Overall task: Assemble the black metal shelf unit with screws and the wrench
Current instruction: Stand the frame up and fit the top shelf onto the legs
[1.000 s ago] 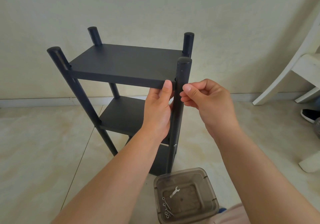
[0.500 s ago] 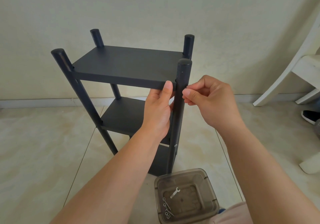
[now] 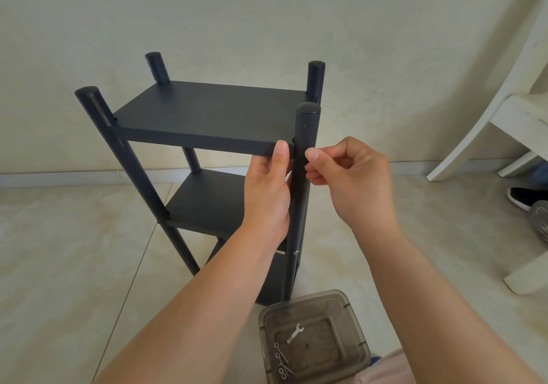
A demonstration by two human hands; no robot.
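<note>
The black metal shelf unit (image 3: 207,117) stands upright on the floor, with round posts at its corners and tiers below. My left hand (image 3: 268,188) grips the front edge of the top shelf beside the near right post (image 3: 305,134), thumb on the edge. My right hand (image 3: 350,176) has curled fingers, and its thumb and fingertips pinch at the right side of that post; anything pinched there is hidden. A small silver wrench (image 3: 295,332) and several screws (image 3: 281,363) lie in a smoky plastic container (image 3: 353,315) on the floor.
A white chair (image 3: 516,117) stands at the right by the wall. A black shoe (image 3: 525,198) and a grey object lie beyond it at the right edge. The floor is pale tile and a wall rises behind the shelf.
My right hand has shifted slightly down and right along the post, its fingers turning a little. The left hand stays on the shelf edge. The view has tilted slightly.
</note>
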